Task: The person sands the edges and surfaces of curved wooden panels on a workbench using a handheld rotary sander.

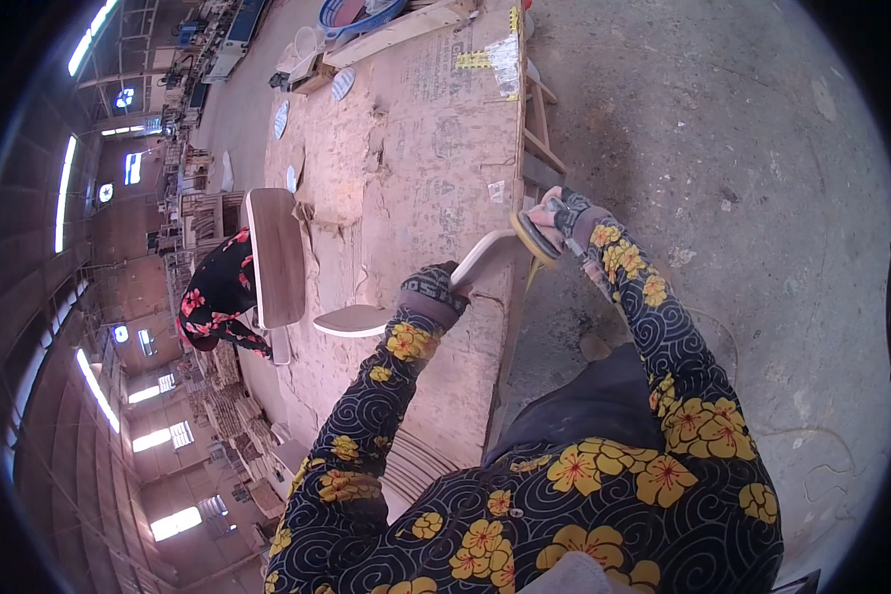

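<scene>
My left hand (436,291), in a patterned knit glove, grips one end of a curved wooden panel (486,256) with a pale edge, over the near side of the table. In my gloved right hand (560,215) is a round handheld sander (536,239) with a yellowish pad. The pad meets the panel's far end or sits very close to it; I cannot tell which. From the sander, an air hose or similar fitting runs back along my right forearm. A second curved panel (353,319) lies beyond my left hand.
The worn board-topped table (423,171) bears a larger brown panel (278,260) at its far side, with a bent-over person (219,289) behind it. Sanding discs (343,84) and a blue basket (356,16) lie further along. A hose (824,475) trails over the concrete floor (750,223).
</scene>
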`<state>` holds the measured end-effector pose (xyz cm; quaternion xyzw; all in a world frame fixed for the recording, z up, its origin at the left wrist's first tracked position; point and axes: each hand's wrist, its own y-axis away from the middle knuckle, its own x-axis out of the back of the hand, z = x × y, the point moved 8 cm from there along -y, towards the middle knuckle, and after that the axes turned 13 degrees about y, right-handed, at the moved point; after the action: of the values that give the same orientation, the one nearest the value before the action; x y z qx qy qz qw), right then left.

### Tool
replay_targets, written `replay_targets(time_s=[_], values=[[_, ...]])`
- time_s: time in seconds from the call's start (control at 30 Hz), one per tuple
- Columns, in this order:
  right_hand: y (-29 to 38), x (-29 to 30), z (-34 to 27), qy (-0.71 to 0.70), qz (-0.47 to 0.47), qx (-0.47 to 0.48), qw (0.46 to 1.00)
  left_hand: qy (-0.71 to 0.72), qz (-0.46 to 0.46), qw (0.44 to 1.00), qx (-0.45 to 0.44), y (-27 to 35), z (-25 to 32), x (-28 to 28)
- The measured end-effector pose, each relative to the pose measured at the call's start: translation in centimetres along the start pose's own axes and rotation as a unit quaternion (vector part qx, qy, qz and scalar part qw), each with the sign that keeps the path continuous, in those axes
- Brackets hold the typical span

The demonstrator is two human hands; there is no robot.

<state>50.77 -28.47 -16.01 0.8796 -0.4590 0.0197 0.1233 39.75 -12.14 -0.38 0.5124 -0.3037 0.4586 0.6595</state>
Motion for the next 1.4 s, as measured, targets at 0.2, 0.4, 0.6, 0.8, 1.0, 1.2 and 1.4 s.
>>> replay_targets(time_s=[0.2,0.4,0.6,0.8,1.0,1.2,1.4], values=[[2.3,2.7,-10.7,0.198,0.072,0.226,0.951,-0.014,0.007,1.000,-0.010,-0.3,0.2,0.1],[2.7,0.5,-17.8,0.190,-0.094,0.224,0.951,-0.001,-0.013,0.999,0.035,-0.1,-0.4,0.0],[1.1,2.8,-10.0,0.039,-0.116,0.025,0.992,-0.024,-0.012,0.999,0.023,-0.2,0.6,0.0],[2.2,2.7,-13.9,0.140,-0.081,0.166,0.973,-0.008,-0.020,1.000,0.011,0.6,0.6,-0.3],[1.4,2.2,-10.2,0.088,-0.131,0.109,0.981,-0.002,0.000,1.000,-0.018,0.2,0.8,0.0],[1.3,1.2,-0.7,0.009,-0.126,-0.072,0.989,-0.030,0.006,0.999,-0.031,0.5,0.9,-0.2],[2.1,1.9,-0.2,0.001,-0.104,-0.093,0.990,-0.028,-0.016,0.999,-0.018,0.3,0.9,-0.2]])
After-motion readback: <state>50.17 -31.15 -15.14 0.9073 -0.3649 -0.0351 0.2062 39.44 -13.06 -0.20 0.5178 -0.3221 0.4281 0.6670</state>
